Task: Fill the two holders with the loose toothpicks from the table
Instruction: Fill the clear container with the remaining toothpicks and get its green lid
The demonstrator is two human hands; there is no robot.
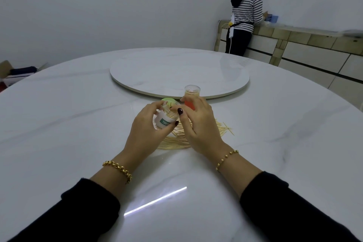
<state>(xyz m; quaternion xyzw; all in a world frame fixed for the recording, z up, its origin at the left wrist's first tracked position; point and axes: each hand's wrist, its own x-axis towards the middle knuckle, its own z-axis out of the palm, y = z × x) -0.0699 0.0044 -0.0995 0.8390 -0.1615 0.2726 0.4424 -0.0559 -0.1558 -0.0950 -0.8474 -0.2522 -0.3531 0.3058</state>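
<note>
In the head view, the left hand (146, 129) is curling its fingers round the labelled holder (164, 121), tilting it above the table (78, 124), while the right hand (198, 125) is apparently pinching a toothpick bundle (170, 114) at its mouth. The orange holder (192, 94) is standing just behind. Loose toothpicks (174, 144) are lying beneath the hands. Light, stiff and prone to rolling, they are probably best pinched mid-length in aligned bunches.

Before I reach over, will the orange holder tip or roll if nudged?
Likely tips easily: the orange holder stands upright, tall and narrow. Once down, its round body would probably roll on the glossy table. It looks packed with toothpicks, so somewhat steadier than empty.
</note>
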